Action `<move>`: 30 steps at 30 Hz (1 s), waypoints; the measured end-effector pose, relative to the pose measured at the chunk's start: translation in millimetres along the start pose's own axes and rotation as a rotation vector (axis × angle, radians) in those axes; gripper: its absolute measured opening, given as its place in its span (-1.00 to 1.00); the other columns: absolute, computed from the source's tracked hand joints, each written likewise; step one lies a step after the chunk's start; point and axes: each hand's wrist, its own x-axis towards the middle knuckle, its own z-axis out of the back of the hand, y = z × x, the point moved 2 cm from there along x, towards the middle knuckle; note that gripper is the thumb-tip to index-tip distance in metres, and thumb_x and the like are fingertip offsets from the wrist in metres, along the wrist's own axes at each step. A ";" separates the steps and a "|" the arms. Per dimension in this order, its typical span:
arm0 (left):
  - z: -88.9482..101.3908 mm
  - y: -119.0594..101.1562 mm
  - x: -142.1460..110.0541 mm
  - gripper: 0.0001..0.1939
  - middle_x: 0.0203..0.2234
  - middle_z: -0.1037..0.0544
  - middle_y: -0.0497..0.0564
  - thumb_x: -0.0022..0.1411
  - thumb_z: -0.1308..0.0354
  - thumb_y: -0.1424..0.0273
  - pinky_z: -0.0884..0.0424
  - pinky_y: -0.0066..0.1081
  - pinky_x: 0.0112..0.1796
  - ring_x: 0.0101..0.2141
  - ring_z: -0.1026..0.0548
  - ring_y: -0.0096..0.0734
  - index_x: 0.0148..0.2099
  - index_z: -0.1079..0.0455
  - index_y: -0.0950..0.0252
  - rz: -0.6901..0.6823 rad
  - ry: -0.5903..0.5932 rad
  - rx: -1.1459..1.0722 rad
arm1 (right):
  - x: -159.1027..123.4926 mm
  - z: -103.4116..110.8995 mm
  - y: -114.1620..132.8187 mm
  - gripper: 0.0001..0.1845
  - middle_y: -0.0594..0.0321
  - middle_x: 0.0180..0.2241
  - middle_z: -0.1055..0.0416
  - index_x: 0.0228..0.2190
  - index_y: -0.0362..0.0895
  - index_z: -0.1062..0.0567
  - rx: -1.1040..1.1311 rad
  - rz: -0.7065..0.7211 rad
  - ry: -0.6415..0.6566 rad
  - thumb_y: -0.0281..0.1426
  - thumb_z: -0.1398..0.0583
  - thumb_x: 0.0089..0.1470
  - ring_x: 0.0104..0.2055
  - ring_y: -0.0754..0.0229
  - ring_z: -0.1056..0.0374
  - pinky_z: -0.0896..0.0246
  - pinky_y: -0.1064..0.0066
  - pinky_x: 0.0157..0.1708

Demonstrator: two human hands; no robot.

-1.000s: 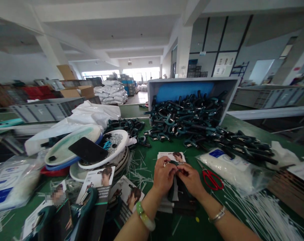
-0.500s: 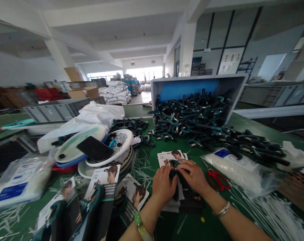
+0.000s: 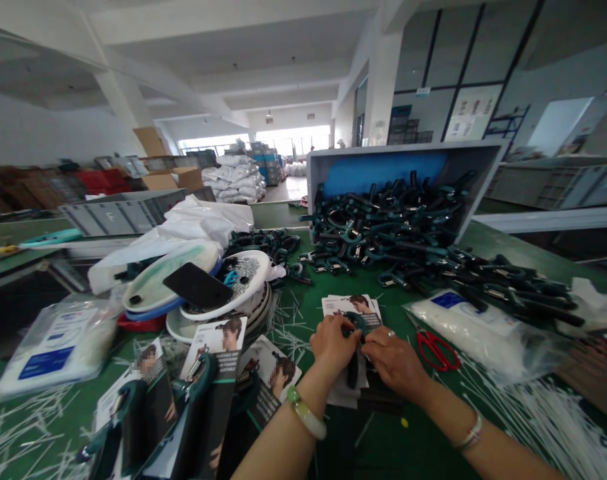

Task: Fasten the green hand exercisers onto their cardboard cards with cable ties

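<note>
A dark green and black hand grip strengthener [image 3: 354,325] lies on a small stack of printed cards [image 3: 344,307] in front of me. My left hand [image 3: 335,345] is closed on its upper end, with thumb and fingertips pinched at the green frame. Against its right side, my right hand [image 3: 396,363] has its fingers bent and pressed together. Whatever sits between those right fingertips is too small and covered to make out. Both hands partly cover the strengthener and the cards.
Behind, a tipped grey crate [image 3: 408,150] spills many strengtheners. Red scissors [image 3: 437,350], a bag of white ties [image 3: 478,330] and loose cable ties [image 3: 538,427] lie right. Left are carded strengtheners [image 3: 196,393], stacked plates [image 3: 253,267] and a black phone [image 3: 198,287].
My left hand has rotated, its fingertips now pinching the strengthener's top. My right hand has slid slightly lower along its side. The whole view has shifted a little.
</note>
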 end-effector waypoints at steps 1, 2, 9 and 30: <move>-0.1 -1.2 2.4 -0.83 -0.26 -0.46 -0.03 0.02 -0.16 0.20 -0.31 -0.25 -0.26 -0.20 -0.42 -0.18 -0.32 -0.41 0.12 0.001 0.010 0.004 | 0.9 1.1 0.2 -0.74 0.16 -0.36 -0.36 -0.42 -0.15 -0.46 -0.015 0.022 0.033 -0.54 0.01 0.06 -0.24 0.19 -0.22 -0.14 0.43 -0.26; 0.3 -2.6 4.0 -0.83 -0.26 -0.46 -0.02 0.02 -0.16 0.20 -0.31 -0.24 -0.25 -0.20 -0.42 -0.18 -0.33 -0.42 0.12 0.001 0.016 0.009 | 1.7 2.8 0.9 -0.75 0.16 -0.36 -0.36 -0.43 -0.15 -0.46 -0.043 0.042 0.075 -0.53 0.01 0.06 -0.24 0.18 -0.22 -0.14 0.41 -0.26; 23.6 -1.4 -18.0 -0.73 -0.07 -0.37 0.05 0.08 -0.13 0.24 -0.18 -0.14 -0.04 -0.05 -0.32 -0.15 -0.13 -0.39 0.12 -0.174 -0.268 -0.002 | -6.1 25.0 10.1 -0.76 0.11 -0.21 -0.32 -0.34 -0.13 -0.47 -0.121 0.042 0.195 -0.52 -0.03 0.00 -0.13 0.12 -0.19 -0.16 0.31 -0.18; 7.8 41.2 -52.5 -0.76 -0.31 -0.57 -0.01 0.20 0.00 0.35 -0.37 -0.42 -0.27 -0.29 -0.50 -0.36 -0.14 -0.46 0.16 -0.191 -0.110 -0.102 | 0.2 8.6 24.3 -0.72 0.09 -0.31 -0.41 -0.27 -0.18 -0.41 -0.095 -0.129 -0.005 -0.50 0.08 0.14 -0.23 0.14 -0.31 -0.22 0.33 -0.24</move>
